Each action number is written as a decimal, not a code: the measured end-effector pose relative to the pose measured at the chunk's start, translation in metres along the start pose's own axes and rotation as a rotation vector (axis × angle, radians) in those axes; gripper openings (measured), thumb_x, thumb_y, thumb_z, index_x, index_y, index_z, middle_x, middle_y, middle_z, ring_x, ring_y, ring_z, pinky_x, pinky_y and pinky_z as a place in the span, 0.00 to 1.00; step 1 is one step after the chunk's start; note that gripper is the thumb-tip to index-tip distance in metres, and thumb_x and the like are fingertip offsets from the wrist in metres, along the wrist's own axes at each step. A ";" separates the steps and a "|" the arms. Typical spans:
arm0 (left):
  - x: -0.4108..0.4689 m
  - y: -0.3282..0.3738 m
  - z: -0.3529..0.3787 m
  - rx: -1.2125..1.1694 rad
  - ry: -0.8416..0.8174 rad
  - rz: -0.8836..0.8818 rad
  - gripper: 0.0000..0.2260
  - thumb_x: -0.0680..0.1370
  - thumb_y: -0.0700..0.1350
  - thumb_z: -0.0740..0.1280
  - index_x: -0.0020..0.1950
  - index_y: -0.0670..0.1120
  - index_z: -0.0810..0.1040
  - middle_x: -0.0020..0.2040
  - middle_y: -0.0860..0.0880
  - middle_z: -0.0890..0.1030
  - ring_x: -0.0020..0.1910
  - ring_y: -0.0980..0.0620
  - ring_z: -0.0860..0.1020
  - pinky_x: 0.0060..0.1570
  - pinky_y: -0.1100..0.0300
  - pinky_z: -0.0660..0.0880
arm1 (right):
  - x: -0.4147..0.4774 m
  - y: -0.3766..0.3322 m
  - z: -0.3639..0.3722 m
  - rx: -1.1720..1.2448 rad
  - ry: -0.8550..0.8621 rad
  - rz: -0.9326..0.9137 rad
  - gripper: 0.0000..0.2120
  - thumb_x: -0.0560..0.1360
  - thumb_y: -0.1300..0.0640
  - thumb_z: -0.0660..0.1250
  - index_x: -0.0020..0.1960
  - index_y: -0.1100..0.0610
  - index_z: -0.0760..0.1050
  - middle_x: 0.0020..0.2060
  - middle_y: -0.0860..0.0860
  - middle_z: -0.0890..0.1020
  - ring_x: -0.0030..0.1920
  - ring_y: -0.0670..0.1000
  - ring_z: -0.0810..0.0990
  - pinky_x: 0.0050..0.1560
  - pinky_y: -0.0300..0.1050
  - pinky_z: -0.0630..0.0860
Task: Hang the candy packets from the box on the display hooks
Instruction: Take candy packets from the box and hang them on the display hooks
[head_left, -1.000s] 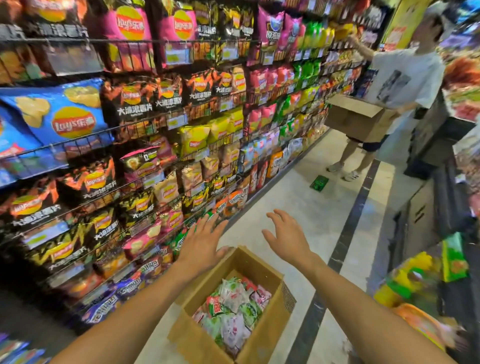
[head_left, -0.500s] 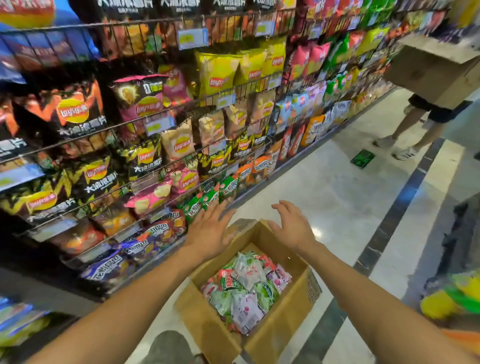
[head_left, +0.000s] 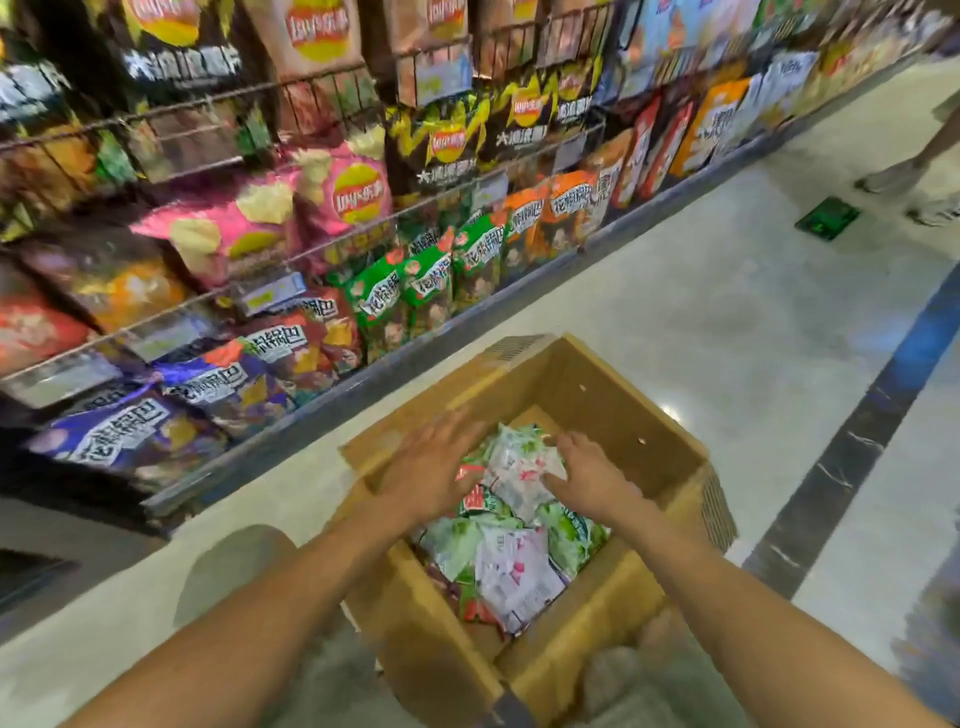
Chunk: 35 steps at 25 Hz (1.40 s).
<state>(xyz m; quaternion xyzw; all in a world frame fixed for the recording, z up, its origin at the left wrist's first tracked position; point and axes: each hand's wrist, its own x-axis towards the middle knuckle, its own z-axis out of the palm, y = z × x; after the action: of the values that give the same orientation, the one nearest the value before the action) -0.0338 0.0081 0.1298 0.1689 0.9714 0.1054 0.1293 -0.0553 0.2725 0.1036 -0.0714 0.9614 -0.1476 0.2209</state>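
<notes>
On the shop floor beside the wire snack shelves (head_left: 311, 249), an open cardboard box (head_left: 613, 405) holds the candy packets (head_left: 514, 551). The left hand (head_left: 431, 467), half a second ago hovering above the box's far left rim, has dropped inside, fingers spread flat, holding nothing. To its right, the right hand (head_left: 587, 480) has likewise come down, fingers splayed on a white packet (head_left: 519, 467) between both hands; whether it grips is unclear. The view has tilted downward
</notes>
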 end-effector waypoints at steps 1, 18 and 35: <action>0.005 -0.005 0.019 -0.003 -0.006 -0.001 0.30 0.85 0.64 0.54 0.84 0.55 0.55 0.86 0.48 0.50 0.84 0.44 0.50 0.80 0.44 0.53 | 0.009 0.009 0.023 0.004 -0.038 -0.008 0.29 0.80 0.46 0.67 0.78 0.53 0.66 0.76 0.56 0.67 0.74 0.60 0.67 0.72 0.56 0.69; 0.010 -0.028 0.086 -0.479 -0.088 -0.140 0.30 0.83 0.69 0.46 0.82 0.58 0.60 0.83 0.51 0.60 0.83 0.47 0.54 0.80 0.41 0.55 | 0.035 0.037 0.178 -0.142 -0.419 0.009 0.14 0.80 0.61 0.66 0.65 0.57 0.78 0.62 0.55 0.79 0.63 0.58 0.79 0.59 0.51 0.77; 0.022 -0.009 0.086 -0.667 -0.011 -0.078 0.15 0.84 0.62 0.59 0.69 0.61 0.71 0.71 0.60 0.71 0.69 0.57 0.71 0.65 0.50 0.75 | 0.055 -0.030 0.015 1.043 -0.166 0.213 0.07 0.86 0.63 0.59 0.50 0.61 0.73 0.35 0.54 0.80 0.33 0.49 0.79 0.39 0.47 0.77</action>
<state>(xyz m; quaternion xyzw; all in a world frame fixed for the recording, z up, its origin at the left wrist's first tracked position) -0.0323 0.0216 0.0418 0.0804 0.8884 0.4117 0.1866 -0.0954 0.2289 0.0775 0.1344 0.7417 -0.5759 0.3163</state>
